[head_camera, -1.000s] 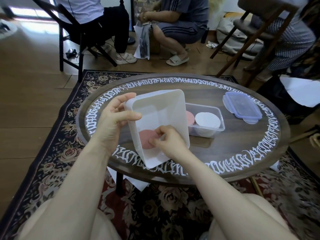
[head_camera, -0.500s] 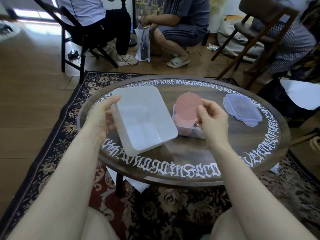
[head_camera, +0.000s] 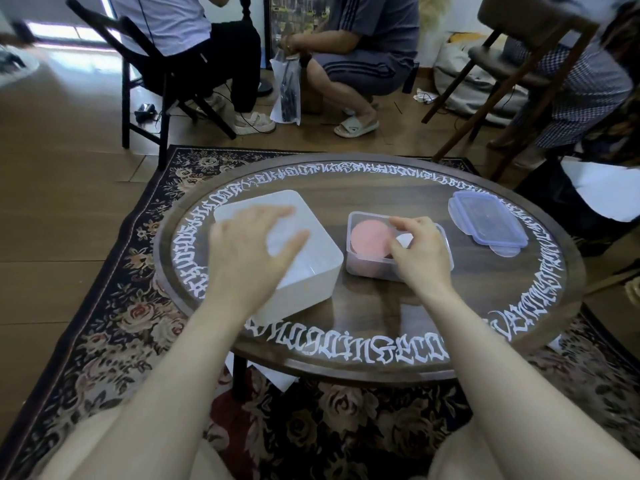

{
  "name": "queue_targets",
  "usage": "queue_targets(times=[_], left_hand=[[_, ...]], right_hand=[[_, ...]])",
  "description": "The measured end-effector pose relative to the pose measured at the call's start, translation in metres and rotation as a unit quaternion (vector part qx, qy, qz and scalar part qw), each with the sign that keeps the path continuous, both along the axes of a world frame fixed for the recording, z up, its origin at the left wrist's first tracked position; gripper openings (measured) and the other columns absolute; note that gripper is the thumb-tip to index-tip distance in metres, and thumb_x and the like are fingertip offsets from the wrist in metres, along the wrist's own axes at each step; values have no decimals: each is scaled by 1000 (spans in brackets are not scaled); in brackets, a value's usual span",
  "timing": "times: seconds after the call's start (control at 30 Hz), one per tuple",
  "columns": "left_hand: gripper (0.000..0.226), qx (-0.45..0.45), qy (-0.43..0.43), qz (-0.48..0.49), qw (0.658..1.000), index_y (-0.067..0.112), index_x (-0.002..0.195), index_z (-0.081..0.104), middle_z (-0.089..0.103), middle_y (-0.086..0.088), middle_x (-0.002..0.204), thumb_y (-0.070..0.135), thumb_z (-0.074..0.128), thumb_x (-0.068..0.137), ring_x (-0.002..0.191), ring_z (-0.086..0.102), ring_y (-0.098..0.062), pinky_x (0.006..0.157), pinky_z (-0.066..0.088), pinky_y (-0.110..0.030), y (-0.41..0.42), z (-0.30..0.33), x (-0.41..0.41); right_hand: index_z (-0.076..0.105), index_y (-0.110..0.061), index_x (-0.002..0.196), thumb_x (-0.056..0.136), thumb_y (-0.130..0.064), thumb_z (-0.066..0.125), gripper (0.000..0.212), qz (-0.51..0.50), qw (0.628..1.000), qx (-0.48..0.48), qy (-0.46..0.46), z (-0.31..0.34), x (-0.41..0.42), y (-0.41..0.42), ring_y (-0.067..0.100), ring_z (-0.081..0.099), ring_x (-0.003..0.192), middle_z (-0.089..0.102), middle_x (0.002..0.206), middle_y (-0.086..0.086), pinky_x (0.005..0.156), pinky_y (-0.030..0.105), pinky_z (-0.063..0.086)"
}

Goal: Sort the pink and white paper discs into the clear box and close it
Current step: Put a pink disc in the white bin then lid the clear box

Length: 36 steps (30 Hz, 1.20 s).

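1. Head view: my right hand (head_camera: pixel 417 249) has brought the pink disc (head_camera: pixel 369 240) down into the clear box (head_camera: pixel 398 271); its curled fingers seem to be pressing on it there.
2. Left of the clear box, my left hand (head_camera: pixel 251 249), fingers spread and relaxed, has set the white bin (head_camera: pixel 311 271) down flat.
3. The lid (head_camera: pixel 488 223) lies right of the box, so closing remains.

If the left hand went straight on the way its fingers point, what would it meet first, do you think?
Probably the far rim of the white tub beneath the left hand; depth is unclear, so it may pass above it.
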State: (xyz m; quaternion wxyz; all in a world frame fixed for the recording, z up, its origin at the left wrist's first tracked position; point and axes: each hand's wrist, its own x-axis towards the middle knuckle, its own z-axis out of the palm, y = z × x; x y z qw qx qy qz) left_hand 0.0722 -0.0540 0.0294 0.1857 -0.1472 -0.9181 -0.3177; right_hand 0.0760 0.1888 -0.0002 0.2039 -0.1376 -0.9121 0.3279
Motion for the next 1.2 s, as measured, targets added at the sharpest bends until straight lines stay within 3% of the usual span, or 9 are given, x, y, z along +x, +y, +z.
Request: queue_targets(times=[0.1,0.2,0.53,0.7,0.8,0.9,1.0,1.1,1.2], left_hand=[[49,-123,-18,-104,987,34,115,62,64,11,108,63,49,78,108,54,-12,86,23,-30,15,-2,17],[24,-182,-49,-108,976,33,113,61,66,9,110,38,56,91,108,56,-11,88,28,-31,23,-8,16],[25,-171,-53,150,972,27,89,66,71,-1,98,7,52,81,101,59,-24,86,27,-36,-23,-2,-11],[27,-149,-48,196,968,27,86,65,71,-3,94,6,48,83,97,60,-25,86,26,-38,-32,-6,-31],[25,-153,-40,205,966,25,97,66,68,-7,103,9,52,84,102,56,-29,87,27,-40,-27,-9,-35],[32,-124,50,126,983,18,114,62,59,-10,118,16,63,82,112,49,-32,92,29,-43,-5,-14,-29],[35,-118,85,-50,988,19,114,62,59,-5,120,25,63,79,114,50,-25,95,35,-41,32,-27,-13],[47,-175,38,-160,971,18,119,61,60,-3,126,34,64,75,119,53,-21,100,42,-50,54,-48,0],[51,-215,37,-193,957,20,119,62,64,2,121,38,63,71,115,56,-18,94,46,-47,64,-55,4]], right_hand=[[68,-23,108,85,-19,63,24,13,1000,16,-4,-1,0,1,21,55,99,62,108,-2,89,32,41],[71,-25,95,85,-24,66,12,62,998,30,-6,-3,7,-1,11,50,81,64,94,-6,80,29,43],[65,-22,94,87,-25,63,9,55,985,163,-34,-16,27,2,18,57,96,57,97,-5,71,35,46],[67,-15,88,84,-16,67,4,105,986,129,2,-18,24,1,21,58,87,59,90,-1,73,37,47],[68,-17,88,85,-18,67,4,164,980,111,18,-18,28,-6,9,53,79,55,88,-6,71,36,48],[69,-24,89,87,-25,66,4,171,981,69,53,-5,26,3,-1,46,71,51,93,-10,68,23,43],[68,-21,98,88,-21,63,11,33,992,30,120,6,11,47,4,48,66,55,100,-3,74,29,46],[59,-12,121,88,-18,59,34,-98,994,52,1,-11,3,112,25,55,104,55,125,10,93,41,42],[42,-8,140,91,-27,58,55,-105,979,114,-134,-36,10,163,34,31,137,38,149,13,109,49,31]])
